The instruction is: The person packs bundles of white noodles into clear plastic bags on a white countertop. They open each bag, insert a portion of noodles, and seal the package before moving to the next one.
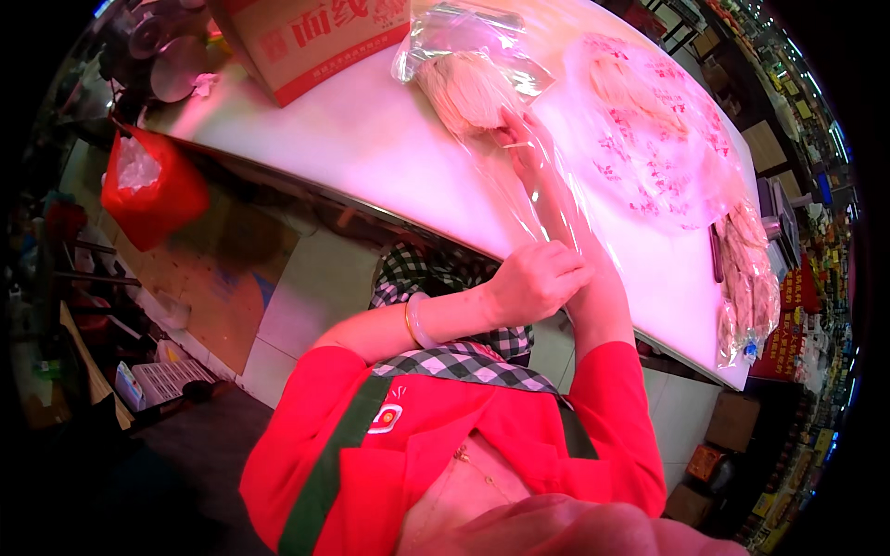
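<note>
A bundle of thin, pale dried noodles lies in a long clear plastic bag on the white tabletop. My right hand reaches inside this bag, its fingertips touching the near right end of the bundle. Whether those fingers grip the noodles or only press on them is unclear. Nearer my body, my left hand is closed on the open end of the bag, beside my right forearm. Beneath the far end of the bundle lie more clear plastic bags.
A printed cardboard carton stands at the table's far left. To the right, a printed plastic sheet carries loose noodles. Bagged goods sit along the right edge. A red plastic bag hangs at the left corner.
</note>
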A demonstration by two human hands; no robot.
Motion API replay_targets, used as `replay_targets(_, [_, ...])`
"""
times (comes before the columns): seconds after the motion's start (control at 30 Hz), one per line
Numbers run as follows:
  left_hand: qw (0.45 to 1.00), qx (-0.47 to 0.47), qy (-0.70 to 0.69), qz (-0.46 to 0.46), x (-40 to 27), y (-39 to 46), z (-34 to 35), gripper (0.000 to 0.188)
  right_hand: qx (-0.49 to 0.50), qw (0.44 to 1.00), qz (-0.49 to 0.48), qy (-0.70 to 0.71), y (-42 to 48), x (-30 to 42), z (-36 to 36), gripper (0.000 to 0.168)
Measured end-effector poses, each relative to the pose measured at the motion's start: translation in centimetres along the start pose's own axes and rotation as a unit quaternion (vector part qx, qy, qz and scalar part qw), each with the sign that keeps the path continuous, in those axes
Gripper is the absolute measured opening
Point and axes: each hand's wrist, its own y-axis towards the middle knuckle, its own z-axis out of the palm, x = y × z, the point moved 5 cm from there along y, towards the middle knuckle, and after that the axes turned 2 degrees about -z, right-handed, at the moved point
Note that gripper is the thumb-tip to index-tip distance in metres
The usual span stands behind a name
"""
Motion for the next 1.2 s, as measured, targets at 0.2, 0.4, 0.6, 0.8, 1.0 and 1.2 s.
replay_targets(0.2, [1.0, 0.023, -0.015, 0.007, -0.1, -0.7, 0.3, 0.022, -0.038, 0.996, 0.046, -0.059, -3.0, -0.3, -0.8, 0.035])
replay_targets(0.4, [0.999, 0.045, -0.014, 0.007, 0.4, -1.1, 0.6, 0.023, -0.031, 0.997, 0.041, -0.065, -2.4, -0.1, -0.8, 0.032])
replay_targets(0.6, [0.992, 0.012, -0.073, -0.098, 2.3, -2.7, -2.8, 0.013, -0.022, 0.907, -0.187, -0.376, -9.1, 1.9, -3.8, 0.03])
replay_targets(0.8, [0.863, 0.158, -0.213, -0.43, 6.4, -8.4, -2.8, 0.032, 0.04, 0.828, -0.197, -0.523, -18.3, 4.4, -5.8, 0.025])
replay_targets(1.0, [0.715, 0.256, -0.381, -0.527, 5.6, -10.9, 1.3, 0.051, 0.03, 0.819, -0.22, -0.53, -22.9, 5.4, -6.8, 0.011])
replay_targets(1.2, [0.705, 0.293, -0.398, -0.509, 4.0, -10.5, 2.6, 0.052, 0.029, 0.83, -0.206, -0.518, -26.1, 5.8, -6.6, 0.015])
